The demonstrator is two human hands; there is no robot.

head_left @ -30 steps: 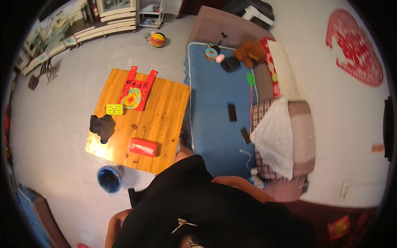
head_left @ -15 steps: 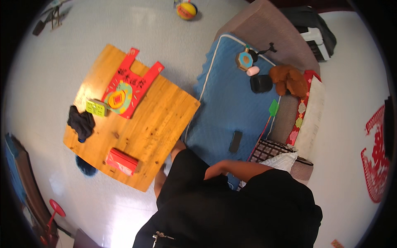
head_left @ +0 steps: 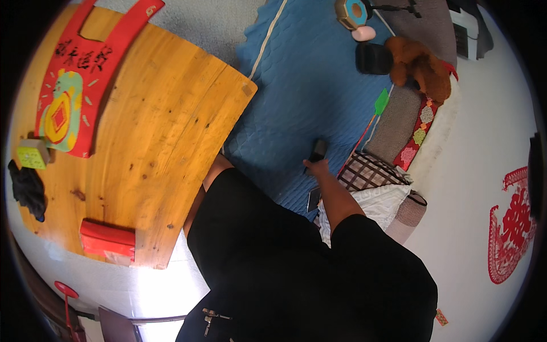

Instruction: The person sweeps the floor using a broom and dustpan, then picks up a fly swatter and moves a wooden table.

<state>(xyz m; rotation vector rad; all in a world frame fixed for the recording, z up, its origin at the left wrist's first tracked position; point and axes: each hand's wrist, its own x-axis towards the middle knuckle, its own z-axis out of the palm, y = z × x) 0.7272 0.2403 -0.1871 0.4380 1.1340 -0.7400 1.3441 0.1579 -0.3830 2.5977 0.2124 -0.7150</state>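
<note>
My right hand (head_left: 318, 166) reaches out over the blue quilted sofa cover (head_left: 285, 119). Its fingers close around the near end of a dark mobile phone (head_left: 319, 149), whose far end sticks out past them. Beside my forearm, close to my thigh, lies a small dark flat rectangle (head_left: 313, 199) with a pale edge; what it is I cannot make out. A green-headed fly swatter (head_left: 382, 102) lies just right of the phone. My left hand is out of view.
At left stands a wooden table (head_left: 171, 114) with a red bag (head_left: 85, 80), a lime-green box (head_left: 33, 154), a black cloth (head_left: 27, 191) and a red packet (head_left: 108, 239). A black rounded object (head_left: 374, 58), a brown plush (head_left: 419, 62) and a checked cushion (head_left: 370, 171) are on the sofa.
My right hand has moved from beside my thigh forward to the phone and taken hold of it. The view has shifted, so the table appears larger and further left.
</note>
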